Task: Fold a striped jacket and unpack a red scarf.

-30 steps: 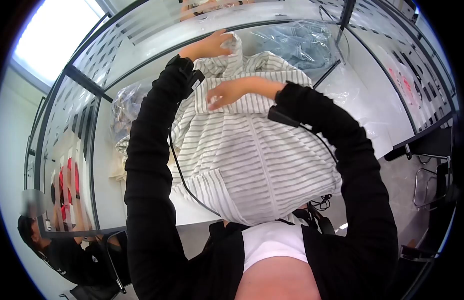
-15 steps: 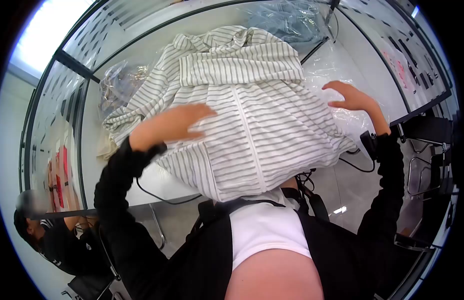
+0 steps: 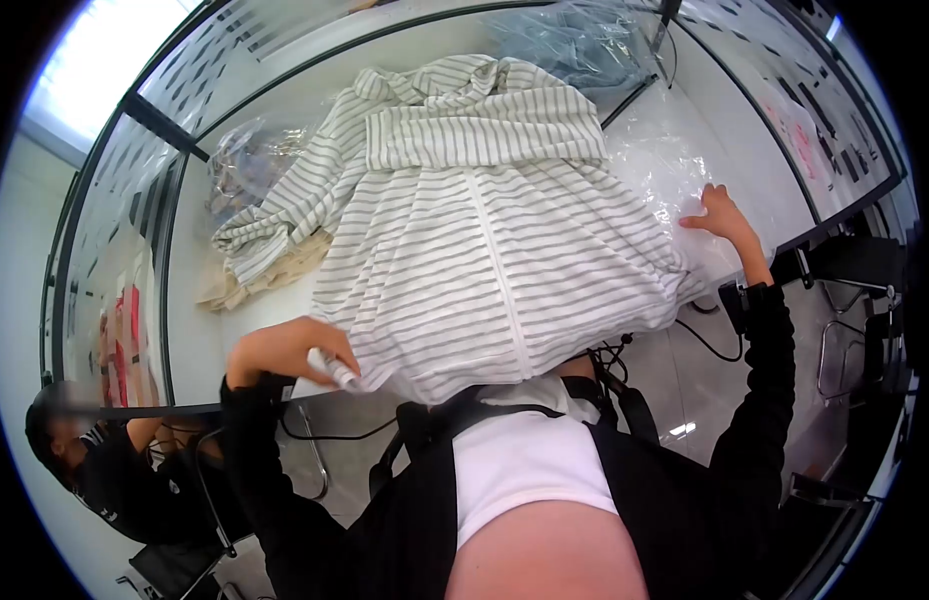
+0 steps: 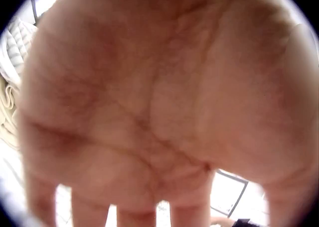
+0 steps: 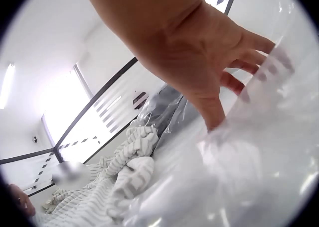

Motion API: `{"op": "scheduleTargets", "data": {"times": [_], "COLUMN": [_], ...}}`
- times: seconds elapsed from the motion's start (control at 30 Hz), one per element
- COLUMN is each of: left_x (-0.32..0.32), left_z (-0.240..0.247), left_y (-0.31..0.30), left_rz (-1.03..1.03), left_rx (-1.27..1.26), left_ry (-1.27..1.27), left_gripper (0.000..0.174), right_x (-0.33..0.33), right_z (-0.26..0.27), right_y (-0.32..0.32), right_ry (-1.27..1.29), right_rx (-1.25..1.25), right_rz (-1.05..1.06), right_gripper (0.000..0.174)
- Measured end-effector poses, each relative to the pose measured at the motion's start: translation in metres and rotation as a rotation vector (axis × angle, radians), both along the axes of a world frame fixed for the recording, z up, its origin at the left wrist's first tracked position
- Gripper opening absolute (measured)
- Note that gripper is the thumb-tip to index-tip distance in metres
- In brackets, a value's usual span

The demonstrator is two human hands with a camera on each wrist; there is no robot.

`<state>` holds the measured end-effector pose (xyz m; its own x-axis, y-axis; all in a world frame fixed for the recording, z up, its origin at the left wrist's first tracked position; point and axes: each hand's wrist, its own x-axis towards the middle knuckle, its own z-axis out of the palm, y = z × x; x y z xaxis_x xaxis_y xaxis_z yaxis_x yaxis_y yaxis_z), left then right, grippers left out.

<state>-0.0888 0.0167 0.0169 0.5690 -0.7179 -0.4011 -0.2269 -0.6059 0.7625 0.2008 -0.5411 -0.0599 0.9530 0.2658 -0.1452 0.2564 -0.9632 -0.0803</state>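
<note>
A white garment with grey stripes and a centre front placket (image 3: 424,230) lies spread on the table, one sleeve folded across its upper part. At its lower left corner my left hand (image 3: 284,352) pinches a bit of the hem, lifted at the table edge. The left wrist view is filled by that palm (image 4: 144,102), its fingertips out of frame. To the right of the garment, my right hand (image 3: 722,218) is at a clear plastic bag (image 5: 259,167). Its spread fingers (image 5: 249,57) reach behind the film, the thumb apart from them.
A bag of blue clothing (image 3: 574,45) lies at the back. Another bagged item (image 3: 249,165) and a beige cloth (image 3: 274,280) are on the left. Dark frame bars (image 3: 174,280) and clear panels border the table. Another person (image 3: 114,480) sits at lower left.
My left hand moved down from the collar to the lower left hem and took hold of it. My right hand left the folded sleeve and went right, to the plastic bag.
</note>
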Motion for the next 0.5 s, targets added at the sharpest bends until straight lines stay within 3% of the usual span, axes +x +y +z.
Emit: {"op": "scheduleTargets", "data": {"times": [0.07, 0.17, 0.27, 0.37, 0.47, 0.5], "left_x": [-0.002, 0.011, 0.03, 0.051, 0.062, 0.063], "left_z": [0.018, 0.026, 0.017, -0.003, -0.004, -0.006], "left_y": [-0.002, -0.012, -0.028, -0.044, -0.066, -0.07], "left_rz": [0.066, 0.199, 0.22, 0.151, 0.054, 0.039], "left_rx": [-0.098, 0.058, 0.189, 0.11, 0.108, 0.103], "left_ry": [0.17, 0.027, -0.176, -0.199, -0.178, -0.162], "left_gripper": [0.056, 0.059, 0.053, 0.05, 0.048, 0.048], "right_x": [0.015, 0.024, 0.018, 0.013, 0.01, 0.009], "right_z": [-0.002, -0.005, -0.009, -0.024, -0.014, -0.012], "right_y": [-0.008, -0.013, 0.0, 0.007, 0.012, 0.011], "right_ry": [0.073, -0.012, -0.112, -0.346, -0.269, -0.276], "right_rx": [-0.041, 0.068, -0.144, -0.321, -0.251, -0.208], "right_rz": [0.021, 0.175, 0.088, 0.053, -0.021, -0.031], "right_gripper": [0.046, 0.034, 0.024, 0.035, 0.043, 0.039]}}
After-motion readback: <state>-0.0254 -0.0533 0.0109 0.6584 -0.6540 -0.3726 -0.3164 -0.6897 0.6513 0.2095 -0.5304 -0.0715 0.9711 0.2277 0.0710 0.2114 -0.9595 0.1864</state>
